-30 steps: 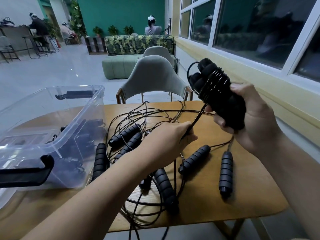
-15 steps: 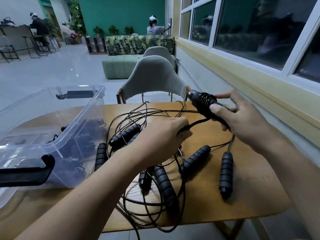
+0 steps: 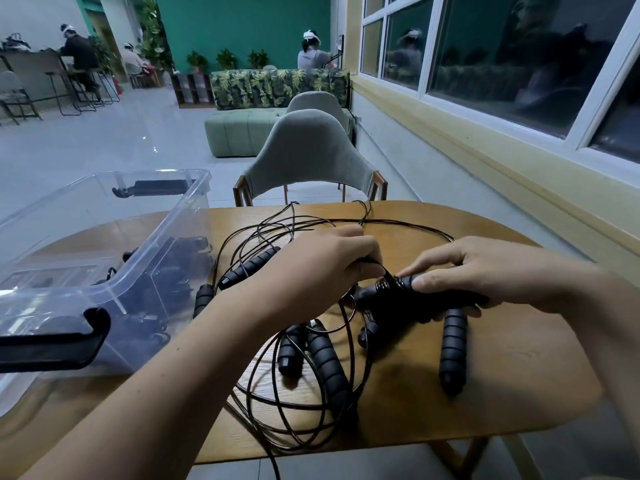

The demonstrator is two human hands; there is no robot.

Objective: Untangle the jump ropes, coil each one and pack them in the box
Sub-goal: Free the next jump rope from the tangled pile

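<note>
**Fingers pinched on a wound bundle, right of the box**

Head view: I see the right hand with thumb and fingers curled round the bundle, a black jump rope wound about its own handles. It is held low over the table, well right of the box; I cannot tell whether it touches the wood. The left hand, between the bundle and the box, has its fingers folded tight on a black cord that runs straight into the bundle's near end.

Right of the box, beneath both hands, lies the tangle of loose ropes. Its thin black loops are spread over the table, with ribbed foam handles among them. One handle lies just beside the box wall.

Inside the box I make out dark coiled ropes through the clear plastic; I cannot count them. A black latch sits on the box's near end. A grey chair stands beyond its far right corner.
</note>
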